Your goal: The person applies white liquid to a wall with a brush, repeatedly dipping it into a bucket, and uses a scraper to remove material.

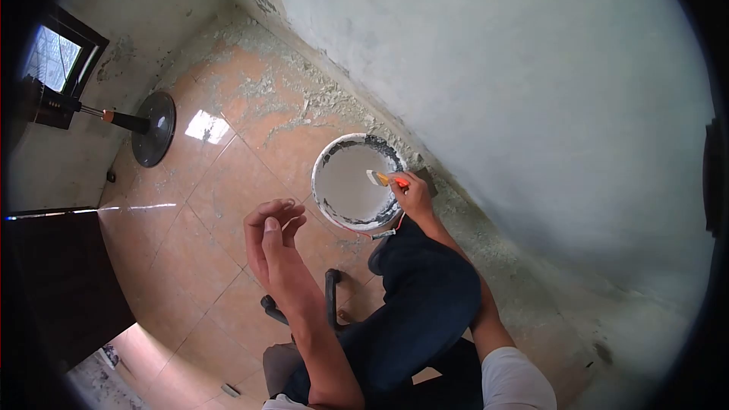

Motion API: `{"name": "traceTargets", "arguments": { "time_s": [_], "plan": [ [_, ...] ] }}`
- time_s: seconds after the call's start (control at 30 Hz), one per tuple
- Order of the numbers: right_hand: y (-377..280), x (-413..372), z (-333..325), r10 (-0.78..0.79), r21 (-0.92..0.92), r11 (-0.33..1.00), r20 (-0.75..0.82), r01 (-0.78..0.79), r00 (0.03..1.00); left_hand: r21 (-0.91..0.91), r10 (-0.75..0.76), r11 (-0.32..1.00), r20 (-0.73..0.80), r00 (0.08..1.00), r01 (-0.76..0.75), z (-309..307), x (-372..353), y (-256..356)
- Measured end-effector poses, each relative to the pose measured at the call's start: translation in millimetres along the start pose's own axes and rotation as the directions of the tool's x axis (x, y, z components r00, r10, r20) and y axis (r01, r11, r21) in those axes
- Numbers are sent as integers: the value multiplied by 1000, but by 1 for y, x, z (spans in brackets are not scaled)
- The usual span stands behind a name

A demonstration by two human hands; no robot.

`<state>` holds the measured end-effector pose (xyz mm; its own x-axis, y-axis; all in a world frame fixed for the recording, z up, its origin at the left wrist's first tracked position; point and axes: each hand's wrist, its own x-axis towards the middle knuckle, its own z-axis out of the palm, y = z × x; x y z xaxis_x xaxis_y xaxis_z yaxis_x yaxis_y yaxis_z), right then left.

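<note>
The brush (383,179) is hovering over the bucket (314,186), with its white hairs (372,177) pointing near nine o'clock. Counting the clock from the middle of the bucket and starting at the left, a stand with a round black base (155,130) is standing between nine and ten o'clock, perhaps to be out of the way. The left hand (277,243) is hanging in the air at eight o'clock, apart from the bucket, with its fingers loosely bent; nothing is showing in it, so maybe it is helping with balance. Broken bits (306,99) are lying on the floor (205,235) at eleven o'clock. The bucket is sitting on the floor near the person's legs, probably for easy reaching, and white stuff (343,186) is lying inside; I cannot tell how deep. The bucket's handle (383,234) is resting low at five o'clock, likely leaving the top free. The right hand (412,193) is gripping the brush's orange end at three o'clock, its fingers bent snugly around it, perhaps so drops are falling back inside. The pale wall (524,68) is rising on the right, from one to three o'clock.
</note>
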<state>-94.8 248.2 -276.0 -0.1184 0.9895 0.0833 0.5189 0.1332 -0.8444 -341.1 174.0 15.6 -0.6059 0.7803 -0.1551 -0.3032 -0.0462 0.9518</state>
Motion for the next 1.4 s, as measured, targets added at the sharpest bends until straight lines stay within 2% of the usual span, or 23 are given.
{"name": "traceTargets", "arguments": {
  "time_s": [0.03, 0.13, 0.27, 0.33, 0.47, 0.53, 0.57, 0.63, 0.67, 0.73, 0.77, 0.83, 0.87, 0.97, 1.03, 1.1, 1.23, 1.4],
  "plan": [
    [6, 6, 9, 13, 11, 1000, 6, -13, 1000, 60, -9, 998, 38, 999, 6, 2, 3, -1],
    [29, 25, 38, 70, -36, 997, 159, -65, 985, 179, -53, 983, 99, 994, 35, 6, 10, -8],
    [60, 35, 73, 75, -120, 991, 202, -51, 977, 349, -142, 933, 148, 979, 83, 11, 14, -13],
    [70, 36, 86, -3, -159, 987, 221, 39, 975, 366, -149, 927, 140, 979, 88, 11, 16, -12],
    [75, 27, 90, 27, -193, 981, 260, 25, 965, 363, -142, 928, 126, 982, 87, 9, 18, -13],
    [53, 25, 74, 96, -68, 994, 121, -88, 988, 374, -147, 923, 131, 980, 89, 10, 19, -14],
    [41, 24, 63, 92, -71, 994, 122, -84, 988, 384, -148, 919, 129, 981, 88, 10, 20, -15],
    [28, 15, 40, 122, -36, 991, -85, -126, 989, 375, -151, 923, 136, 979, 91, 8, 20, -17],
    [25, 9, 32, 121, -42, 991, -85, -125, 989, 370, -160, 924, 148, 976, 96, 8, 19, -18],
    [30, -12, 18, 353, 192, 924, -97, -331, 930, 362, -165, 927, 159, 974, 98, 10, 18, -17],
    [34, -24, 12, 354, 181, 926, -107, -331, 929, 358, -164, 929, 168, 972, 95, 12, 17, -16],
    [37, -45, 2, 376, 209, 904, 33, -374, 926, 344, -170, 934, 180, 969, 100, 12, 16, -17],
    [32, -54, -5, 388, 136, 906, 102, -400, 916, 340, -171, 935, 183, 968, 101, 12, 15, -17],
    [29, -81, -5, 382, 40, 920, 115, -389, 917, 300, -195, 945, 196, 961, 130, 13, 12, -16],
    [16, -85, -2, 381, 47, 921, 108, -388, 918, 283, -187, 951, 213, 959, 122, 13, 10, -16],
    [7, -87, 0, 213, 26, 977, 36, -214, 976, 268, -179, 957, 236, 955, 113, 12, 7, -16],
    [0, -85, -9, 248, -6, 968, 111, -249, 962, 222, -198, 965, 281, 939, 137, 13, 0, -19],
    [1, -87, -7, 136, -62, 990, 94, -131, 986, 188, -171, 975, 322, 931, 115, 10, -5, -18]
  ]
}}
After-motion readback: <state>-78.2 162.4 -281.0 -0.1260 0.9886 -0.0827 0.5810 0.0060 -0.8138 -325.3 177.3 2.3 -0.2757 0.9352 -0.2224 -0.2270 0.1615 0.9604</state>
